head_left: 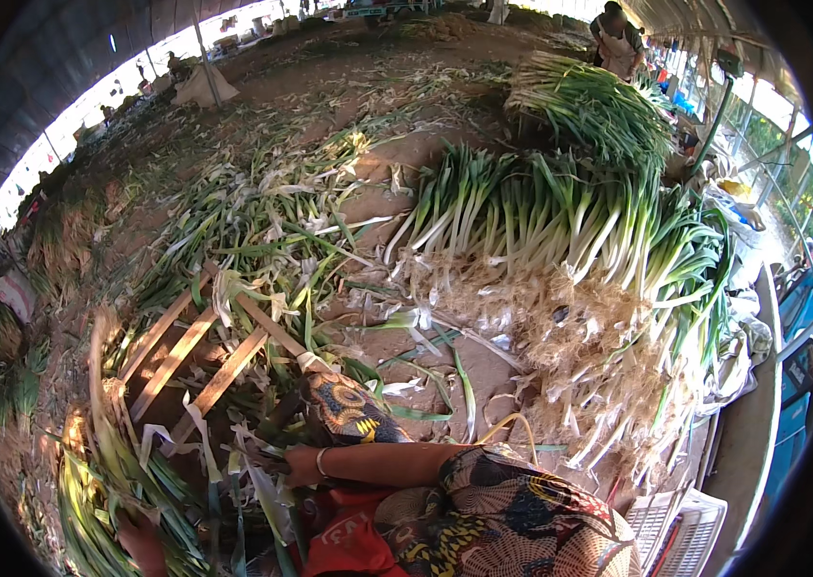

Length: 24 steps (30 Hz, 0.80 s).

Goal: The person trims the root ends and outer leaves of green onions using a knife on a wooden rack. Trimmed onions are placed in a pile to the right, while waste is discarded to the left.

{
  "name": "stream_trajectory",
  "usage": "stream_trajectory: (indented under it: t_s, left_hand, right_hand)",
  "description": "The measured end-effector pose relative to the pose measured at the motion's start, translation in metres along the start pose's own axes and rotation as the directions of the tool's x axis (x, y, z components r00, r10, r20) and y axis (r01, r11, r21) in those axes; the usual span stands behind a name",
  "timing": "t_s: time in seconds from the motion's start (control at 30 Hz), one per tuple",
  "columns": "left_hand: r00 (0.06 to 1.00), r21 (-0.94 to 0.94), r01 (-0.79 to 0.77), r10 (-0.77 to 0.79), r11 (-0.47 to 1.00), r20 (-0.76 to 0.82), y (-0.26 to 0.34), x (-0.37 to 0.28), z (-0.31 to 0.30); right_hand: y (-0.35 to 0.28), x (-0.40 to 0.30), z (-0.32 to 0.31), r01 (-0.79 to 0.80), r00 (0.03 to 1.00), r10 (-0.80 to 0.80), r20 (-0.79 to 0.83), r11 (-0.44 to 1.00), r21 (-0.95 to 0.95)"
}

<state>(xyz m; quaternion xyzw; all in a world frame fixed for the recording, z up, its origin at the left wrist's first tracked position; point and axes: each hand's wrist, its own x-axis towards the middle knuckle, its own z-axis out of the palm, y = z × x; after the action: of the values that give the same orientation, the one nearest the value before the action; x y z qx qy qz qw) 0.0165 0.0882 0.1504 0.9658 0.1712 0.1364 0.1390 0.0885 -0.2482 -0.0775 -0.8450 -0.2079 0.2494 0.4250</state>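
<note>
At the lower left, my left hand (141, 542) is closed around the green leaves of long green onions (107, 440). Their pale stalks rise beside a wooden slatted frame (193, 353), and a root tuft shows at the top. My right hand (299, 465), with a bracelet at the wrist, reaches in from the right. Its fingers are in shadow among loose pale leaf strips (265, 498), so whether they grip any is unclear. More green onions (89, 519) lie under and around my left hand. A patterned garment and a red cloth (352, 537) cover my lap.
Rows of green onions (522, 209) lie to the right, with roots (565, 324) towards me. Another heap (586, 108) is piled behind them, near a person (617, 43). Stripped leaves (247, 202) litter the soil ahead. A white plastic crate (687, 534) sits at the lower right.
</note>
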Motion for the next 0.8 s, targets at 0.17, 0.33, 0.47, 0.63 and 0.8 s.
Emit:
stream_trajectory:
  t_s: [0.17,0.33,0.47,0.63,0.8]
  left_hand:
    - [0.983,-0.231,0.008,0.034,0.973,0.181,0.017,0.017,0.028]
    - [0.998,-0.276,0.030,-0.015,0.961,0.055,-0.020,-0.032,0.215]
    - [0.887,-0.548,0.349,-0.080,0.760,0.454,-0.003,-0.060,0.246]
    - [0.863,-0.460,0.392,-0.146,0.797,0.483,0.003,-0.065,0.225]
    - [0.834,-0.513,0.454,-0.146,0.728,0.532,-0.005,-0.067,0.223]
  right_hand:
    - [-0.004,0.007,0.001,0.042,0.998,-0.041,0.042,0.999,-0.007]
    - [-0.021,0.001,-0.008,0.038,0.998,-0.039,0.053,0.999,0.009]
    - [-0.011,-0.001,-0.007,0.038,0.999,-0.038,-0.001,0.999,0.032]
    - [-0.005,0.003,0.002,0.134,0.991,-0.133,-0.016,0.982,0.136]
    - [-0.001,0.012,0.011,0.123,0.991,-0.126,0.034,0.989,0.080]
